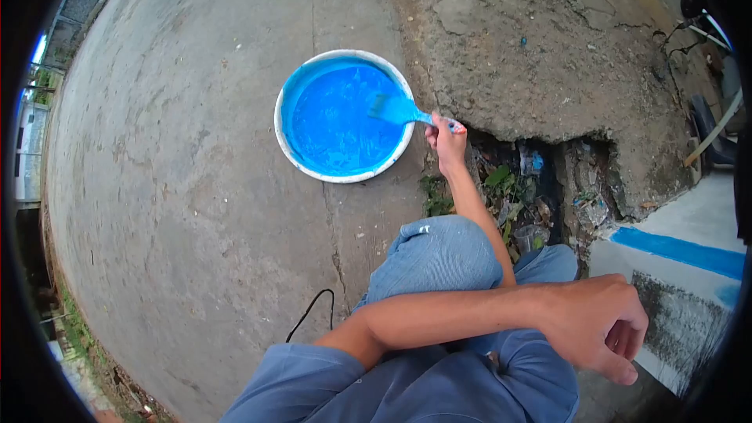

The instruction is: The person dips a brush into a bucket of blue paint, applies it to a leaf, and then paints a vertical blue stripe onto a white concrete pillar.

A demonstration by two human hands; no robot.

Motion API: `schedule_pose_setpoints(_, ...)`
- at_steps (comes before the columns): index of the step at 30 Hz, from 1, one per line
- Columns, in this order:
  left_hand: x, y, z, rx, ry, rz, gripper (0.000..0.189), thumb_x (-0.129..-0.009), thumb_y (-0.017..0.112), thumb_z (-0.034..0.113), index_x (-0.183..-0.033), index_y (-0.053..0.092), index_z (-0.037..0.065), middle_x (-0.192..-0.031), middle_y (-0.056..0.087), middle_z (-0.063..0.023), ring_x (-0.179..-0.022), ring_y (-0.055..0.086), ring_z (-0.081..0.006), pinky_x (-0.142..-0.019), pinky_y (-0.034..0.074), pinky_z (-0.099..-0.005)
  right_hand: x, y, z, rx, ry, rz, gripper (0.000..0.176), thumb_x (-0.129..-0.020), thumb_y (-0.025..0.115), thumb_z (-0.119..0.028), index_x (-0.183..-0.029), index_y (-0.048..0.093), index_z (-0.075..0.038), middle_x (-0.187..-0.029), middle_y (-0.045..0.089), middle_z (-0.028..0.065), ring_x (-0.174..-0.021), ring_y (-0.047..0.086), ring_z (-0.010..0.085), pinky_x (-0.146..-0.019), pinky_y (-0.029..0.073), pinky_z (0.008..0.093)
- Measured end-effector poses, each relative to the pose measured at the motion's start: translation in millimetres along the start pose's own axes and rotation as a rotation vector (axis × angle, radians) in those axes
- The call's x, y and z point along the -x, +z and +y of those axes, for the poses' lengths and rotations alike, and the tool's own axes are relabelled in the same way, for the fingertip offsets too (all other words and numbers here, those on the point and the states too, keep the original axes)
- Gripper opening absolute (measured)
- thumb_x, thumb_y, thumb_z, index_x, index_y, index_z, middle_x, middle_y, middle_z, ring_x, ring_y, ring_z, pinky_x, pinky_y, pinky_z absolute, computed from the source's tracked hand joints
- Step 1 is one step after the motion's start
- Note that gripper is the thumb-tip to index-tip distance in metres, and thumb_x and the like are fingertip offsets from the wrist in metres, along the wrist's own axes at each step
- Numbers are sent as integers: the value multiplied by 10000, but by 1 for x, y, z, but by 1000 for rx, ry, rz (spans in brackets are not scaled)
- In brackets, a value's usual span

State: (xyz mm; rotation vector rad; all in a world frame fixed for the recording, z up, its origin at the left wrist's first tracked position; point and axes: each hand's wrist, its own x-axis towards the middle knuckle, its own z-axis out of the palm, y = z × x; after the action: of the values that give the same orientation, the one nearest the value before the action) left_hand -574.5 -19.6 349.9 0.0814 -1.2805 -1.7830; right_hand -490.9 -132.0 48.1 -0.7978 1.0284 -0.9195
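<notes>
Bright blue paint (337, 129) fills much of a white-rimmed tub (291, 153) on the grey concrete ground (196, 188), toward 12 o'clock in the view. The right hand (448, 143) is clamped on the handle of a paint-covered brush (401, 110), which crosses the rim at 3 o'clock, its bristles inside the tub. The left hand (594, 321), its arm crossing over the right one, hangs toward 4 o'clock, fingers loosely curled and thumb apart. Near it, a blue stripe (677, 252) runs across a pale block (654, 286). Leaves and litter (509, 196) lie in a broken gap at the tub's 4 o'clock.
</notes>
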Motion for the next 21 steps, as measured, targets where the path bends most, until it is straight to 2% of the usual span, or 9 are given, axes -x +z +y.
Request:
schedule_pose_setpoints(3, -2, 1, -5, 9, 5, 9, 301, -691, 733, 274, -721, 649, -13, -658, 657, -110, -615, 653, -198, -564, 510, -292, 1, 1, -6, 123, 134, -20, 263, -876, 594, -227, -670, 566, -65, -588, 548, 4, -450, 445, 49, -391, 283, 198)
schedule_pose_setpoints(5, -4, 3, -6, 5, 12, -9, 299, -691, 734, 269, -723, 647, -16, -660, 657, -112, -617, 654, -198, -566, 511, -292, -1, 6, -17, 130, 84, -5, 255, -876, 593, -230, -690, 572, -58, -594, 550, 2, -454, 446, 47, -396, 282, 195)
schedule_pose_setpoints(7, -4, 5, -9, 20, 20, 2, 298, -691, 734, 264, -724, 645, -19, -663, 658, -115, -618, 654, -198, -568, 512, -292, 4, 2, -21, -14, 64, -105, 239, -874, 595, -237, -718, 574, -56, -604, 553, 4, -463, 452, 49, -403, 289, 191)
schedule_pose_setpoints(9, -7, 5, -12, 52, 31, 9, 299, -691, 740, 259, -727, 644, -21, -663, 657, -116, -620, 655, -196, -568, 513, -291, 6, 4, -22, 4, 65, -80, 229, -871, 598, -235, -729, 572, -57, -605, 554, 5, -471, 462, 52, -407, 295, 185)
schedule_pose_setpoints(11, -7, 6, -14, 40, 18, -9, 302, -691, 742, 263, -729, 644, -21, -661, 656, -114, -619, 654, -197, -570, 514, -291, 5, 4, -29, -14, 151, -105, 229, -874, 593, -235, -734, 567, -55, -608, 555, 7, -475, 467, 56, -401, 288, 182)
schedule_pose_setpoints(15, -8, 7, -13, 21, 27, -18, 311, -692, 746, 271, -730, 644, -21, -658, 654, -109, -623, 654, -199, -573, 513, -291, 7, 3, -31, -255, 156, -131, 232, -871, 597, -234, -735, 565, -48, -629, 559, 11, -480, 457, 53, -396, 285, 174)
schedule_pose_setpoints(19, -11, 6, -16, 8, -11, -38, 314, -692, 748, 273, -737, 645, -20, -666, 656, -108, -629, 654, -200, -578, 513, -290, 11, 0, -32, -295, 188, -124, 233, -872, 592, -241, -756, 574, -40, -642, 557, 15, -489, 446, 48, -407, 288, 173)
schedule_pose_setpoints(21, -11, 8, -18, -21, 37, -72, 303, -712, 741, 257, -768, 613, -12, -673, 646, -88, -641, 659, -205, -566, 510, -294, 14, -3, -35, -346, 199, -106, 230, -875, 586, -244, -772, 574, -38, -647, 556, 18, -490, 440, 53, -415, 297, 180)
